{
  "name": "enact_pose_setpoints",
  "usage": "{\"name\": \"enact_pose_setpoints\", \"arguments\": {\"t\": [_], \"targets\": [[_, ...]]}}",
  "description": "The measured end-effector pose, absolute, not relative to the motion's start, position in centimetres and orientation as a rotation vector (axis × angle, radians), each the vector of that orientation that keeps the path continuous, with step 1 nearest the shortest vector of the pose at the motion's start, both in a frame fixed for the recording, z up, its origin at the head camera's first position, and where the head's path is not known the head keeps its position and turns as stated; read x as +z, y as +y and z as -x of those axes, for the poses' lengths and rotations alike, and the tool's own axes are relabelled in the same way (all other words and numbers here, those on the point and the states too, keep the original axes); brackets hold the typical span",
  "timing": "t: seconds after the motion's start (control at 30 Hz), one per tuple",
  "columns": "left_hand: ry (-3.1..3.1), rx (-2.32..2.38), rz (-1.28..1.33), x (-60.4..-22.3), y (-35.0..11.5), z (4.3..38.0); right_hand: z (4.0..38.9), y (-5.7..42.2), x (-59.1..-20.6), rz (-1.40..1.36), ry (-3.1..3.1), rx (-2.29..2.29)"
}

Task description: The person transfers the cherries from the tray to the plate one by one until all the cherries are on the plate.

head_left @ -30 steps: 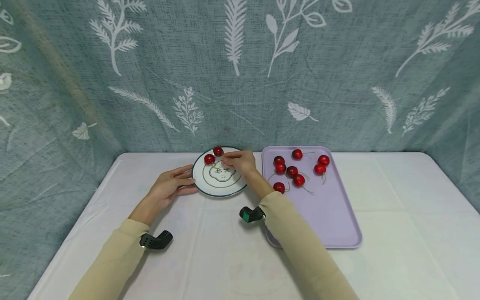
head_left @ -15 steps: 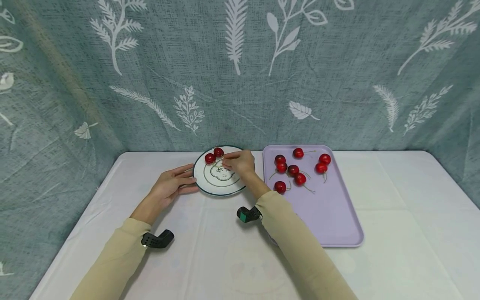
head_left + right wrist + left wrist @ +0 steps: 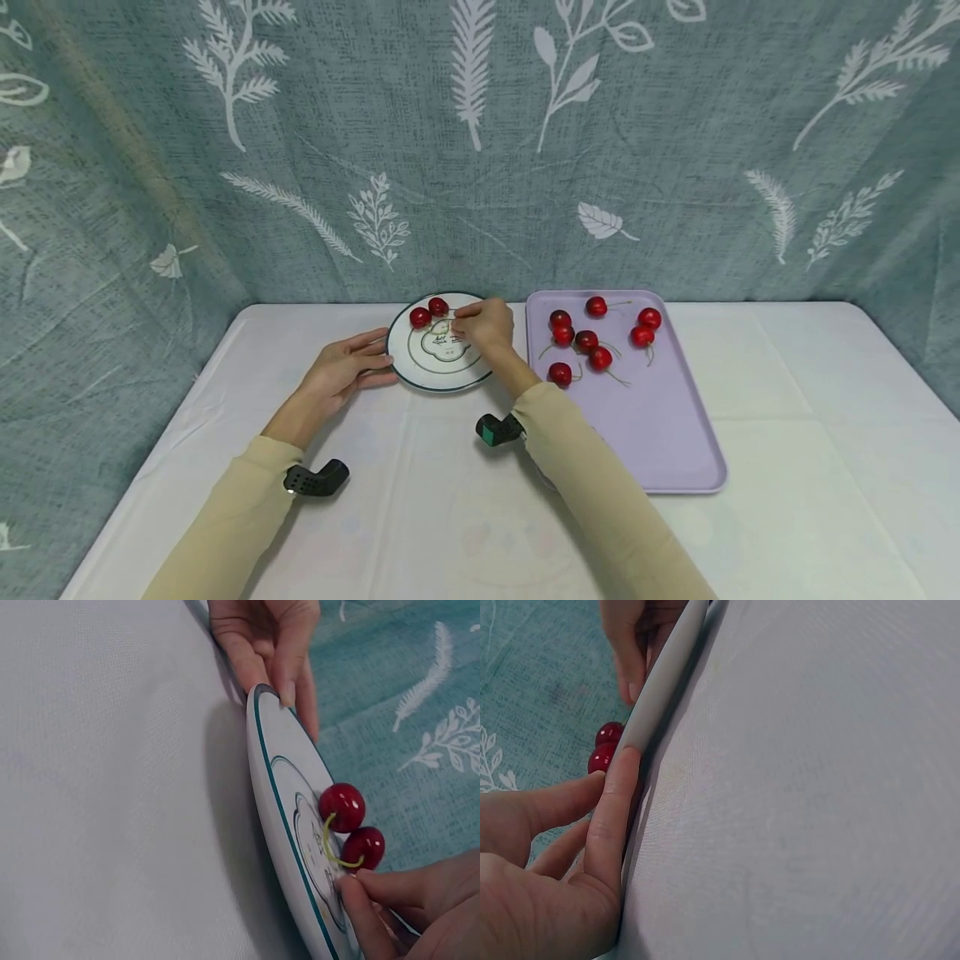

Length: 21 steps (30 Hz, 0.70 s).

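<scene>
My left hand [image 3: 339, 367] pinches the plate [image 3: 431, 373] at its rim; my right hand [image 3: 486, 327] is beside two cherries [image 3: 421, 317] on the plate, fingertips [image 3: 370, 880] together; whether they grip a stem [image 3: 327, 838], I cannot tell

we've got two shiny cherries [image 3: 343, 808] on a plate [image 3: 287, 746], left hand [image 3: 270, 637] holding its rim [image 3: 274, 801], right hand [image 3: 439, 894] beside the stems [image 3: 325, 838]

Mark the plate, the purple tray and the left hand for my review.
Plate [image 3: 442, 377]: head view, bare white area inside the near rim.
Purple tray [image 3: 656, 425]: head view, bare floor.
Left hand [image 3: 341, 367]: head view, middle of the hand.
</scene>
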<state>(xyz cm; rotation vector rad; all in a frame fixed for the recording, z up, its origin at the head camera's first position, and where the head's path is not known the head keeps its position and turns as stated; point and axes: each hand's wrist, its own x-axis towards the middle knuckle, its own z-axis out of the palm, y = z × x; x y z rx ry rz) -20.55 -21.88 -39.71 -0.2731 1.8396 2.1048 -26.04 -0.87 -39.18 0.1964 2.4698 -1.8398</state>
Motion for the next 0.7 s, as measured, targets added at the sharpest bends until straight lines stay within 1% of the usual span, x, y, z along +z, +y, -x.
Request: {"name": "enact_pose_setpoints", "arguments": {"t": [0.27, 0.47, 0.7], "targets": [[1.843, 2.100, 0.288, -39.6, -21.8, 20.4, 25.7, 0.0, -38.4, -0.115, 2.437, -1.886], [1.849, 2.097, 0.291, -39.6, -21.8, 20.4, 25.7, 1.2, -36.8, -0.040, 2.349, -1.953], [1.839, 2.110, 0.279, -39.6, -21.7, 20.3, 25.3, 3.4, -34.6, 0.067, 2.335, -1.929]]}}
